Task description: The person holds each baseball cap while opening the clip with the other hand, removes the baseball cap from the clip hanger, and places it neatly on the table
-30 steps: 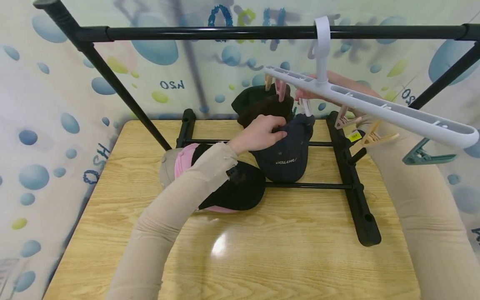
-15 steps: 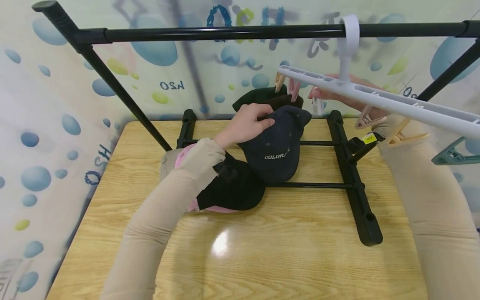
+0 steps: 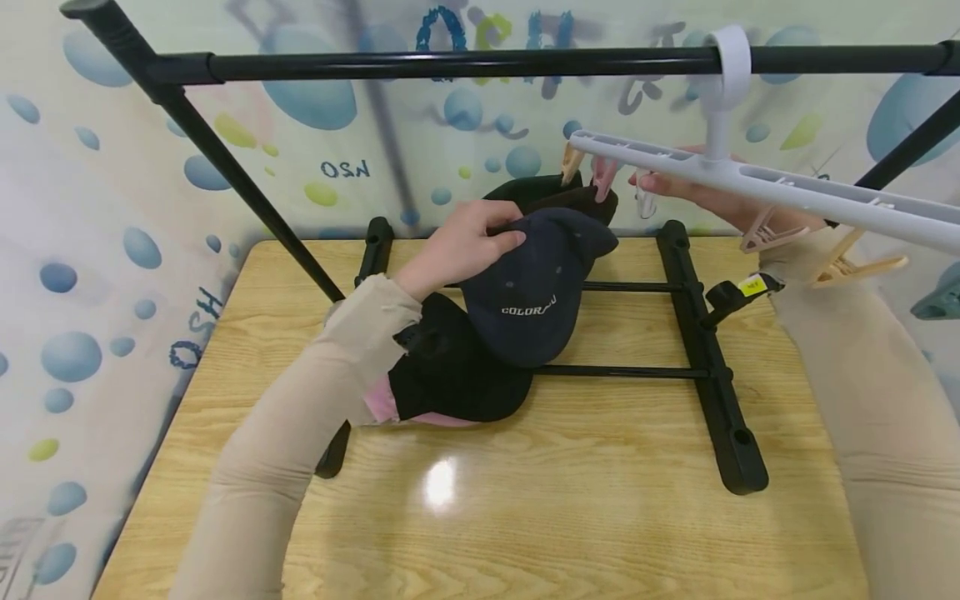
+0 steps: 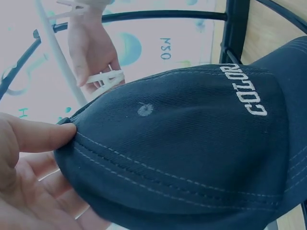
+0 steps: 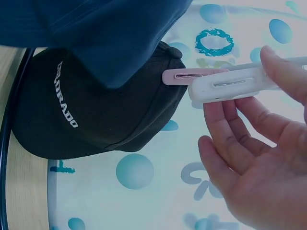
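Observation:
My left hand (image 3: 461, 250) pinches a navy baseball cap (image 3: 517, 292) between thumb and fingers at the top of its crown; white lettering faces forward. My right hand (image 3: 690, 193), behind the pale grey clip hanger (image 3: 787, 190), pinches a white clothespin (image 5: 230, 86) on it. A gap shows between this clothespin and the navy cap in the head view. Two more caps hang at the hanger's left end: a dark brown one (image 3: 577, 200) by a pink clothespin (image 3: 603, 175), and a dark green one (image 3: 517, 190) by a tan clothespin (image 3: 572, 162).
The hanger hooks over a black rack bar (image 3: 450, 65). More clothespins, pink (image 3: 772, 233), yellow (image 3: 855, 262) and green (image 3: 941, 300), dangle toward the right. A black cap (image 3: 457, 367) lies over a pink cap (image 3: 382, 400) on the wooden table (image 3: 525, 500), beside the rack's base foot (image 3: 712, 400).
The hanger has slid right along the bar, with my right hand and the clipped caps. My left hand has shifted left with the navy cap, widening the gap to the white clothespin.

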### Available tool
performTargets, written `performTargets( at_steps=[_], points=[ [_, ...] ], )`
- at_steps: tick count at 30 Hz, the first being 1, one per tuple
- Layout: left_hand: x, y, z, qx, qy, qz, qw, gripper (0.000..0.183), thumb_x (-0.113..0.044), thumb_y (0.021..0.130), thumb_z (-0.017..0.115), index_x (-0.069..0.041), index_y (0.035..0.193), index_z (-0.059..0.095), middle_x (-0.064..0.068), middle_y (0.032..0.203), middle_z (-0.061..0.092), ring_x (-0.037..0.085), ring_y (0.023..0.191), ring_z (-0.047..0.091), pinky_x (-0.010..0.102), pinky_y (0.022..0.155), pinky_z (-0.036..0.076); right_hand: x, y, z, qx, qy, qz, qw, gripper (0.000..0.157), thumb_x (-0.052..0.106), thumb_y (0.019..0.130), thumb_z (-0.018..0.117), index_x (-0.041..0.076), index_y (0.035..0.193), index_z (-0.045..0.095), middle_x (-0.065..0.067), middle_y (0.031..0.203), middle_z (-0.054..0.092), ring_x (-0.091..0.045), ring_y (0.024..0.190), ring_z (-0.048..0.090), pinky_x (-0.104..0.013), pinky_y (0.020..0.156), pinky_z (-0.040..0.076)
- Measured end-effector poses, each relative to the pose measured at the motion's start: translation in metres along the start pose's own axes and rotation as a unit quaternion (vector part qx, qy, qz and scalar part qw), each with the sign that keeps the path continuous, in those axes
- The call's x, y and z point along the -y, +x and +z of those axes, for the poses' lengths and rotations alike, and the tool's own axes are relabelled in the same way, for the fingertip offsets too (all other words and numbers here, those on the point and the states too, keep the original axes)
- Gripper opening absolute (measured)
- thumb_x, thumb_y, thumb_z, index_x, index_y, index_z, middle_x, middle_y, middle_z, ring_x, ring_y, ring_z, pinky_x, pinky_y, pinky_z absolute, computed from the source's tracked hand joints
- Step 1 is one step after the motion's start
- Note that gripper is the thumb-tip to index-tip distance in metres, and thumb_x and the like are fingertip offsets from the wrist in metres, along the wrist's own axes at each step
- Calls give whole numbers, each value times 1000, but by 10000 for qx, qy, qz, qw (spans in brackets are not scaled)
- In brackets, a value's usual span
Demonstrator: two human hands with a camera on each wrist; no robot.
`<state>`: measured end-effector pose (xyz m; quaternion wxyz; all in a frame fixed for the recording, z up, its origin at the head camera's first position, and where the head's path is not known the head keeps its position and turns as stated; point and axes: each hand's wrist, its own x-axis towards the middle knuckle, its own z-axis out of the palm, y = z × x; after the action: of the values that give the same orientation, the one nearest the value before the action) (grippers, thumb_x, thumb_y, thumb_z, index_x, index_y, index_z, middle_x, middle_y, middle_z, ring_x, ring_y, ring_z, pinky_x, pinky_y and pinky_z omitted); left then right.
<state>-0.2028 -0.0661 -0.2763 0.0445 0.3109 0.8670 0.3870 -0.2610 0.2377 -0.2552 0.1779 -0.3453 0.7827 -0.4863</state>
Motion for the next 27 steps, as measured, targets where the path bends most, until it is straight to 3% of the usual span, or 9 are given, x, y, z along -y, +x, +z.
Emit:
performTargets(
  at_steps=[2,7,10,14,19,22,27],
  points=[
    [-1,-2,-2,-26,-57,-17,10000,11,-9,98,56,-5,96,65,6,85,60,21,70,48,31,68,36,-1,5,-4,588,153,-464,9971,44,32,96,57,-6,118,56,-15,125,49,-29,120,33,-47,95,19],
    [-5,-6,-6,-169,-141,-151,9996,12,-9,98,56,-4,96,66,7,85,59,22,72,48,31,69,36,-1,-2,-7,412,247,-505,9976,48,30,97,57,-11,121,52,-20,127,48,-31,123,33,-46,98,20],
    [-6,-8,-8,-260,-138,-255,9992,12,-10,98,56,-5,96,66,7,83,58,23,72,48,32,68,35,-3,-8,-8,301,231,-569,9977,38,20,99,53,-10,123,52,-19,129,47,-29,124,33,-42,101,21],
    [-7,-11,-11,-302,-202,-422,9984,11,-11,98,56,-7,94,65,7,76,54,24,70,46,32,67,34,-6,-13,-9,198,254,-778,9964,31,10,101,47,-9,124,53,-20,128,48,-30,122,35,-34,98,25],
    [-8,-13,-16,-372,-396,-541,9971,11,-12,99,55,-7,94,64,8,78,55,24,71,47,33,67,36,-12,-15,-10,81,473,-1041,9934,33,6,100,46,-11,129,48,-26,119,53,-34,117,36,-32,91,26],
    [-8,-14,-19,-485,-565,-633,9952,11,-12,99,55,-7,97,64,7,84,59,22,73,50,33,69,39,-13,-18,-11,-80,342,-844,9958,34,6,101,45,-6,132,49,-22,119,55,-31,115,37,-32,89,25],
    [-8,-15,-21,-598,-780,-757,9923,11,-12,99,55,-6,93,62,8,70,48,24,64,43,32,64,36,-13,-24,-10,-884,155,113,9959,28,17,99,54,21,126,63,3,113,60,-14,104,46,-25,85,28]
  ],
)
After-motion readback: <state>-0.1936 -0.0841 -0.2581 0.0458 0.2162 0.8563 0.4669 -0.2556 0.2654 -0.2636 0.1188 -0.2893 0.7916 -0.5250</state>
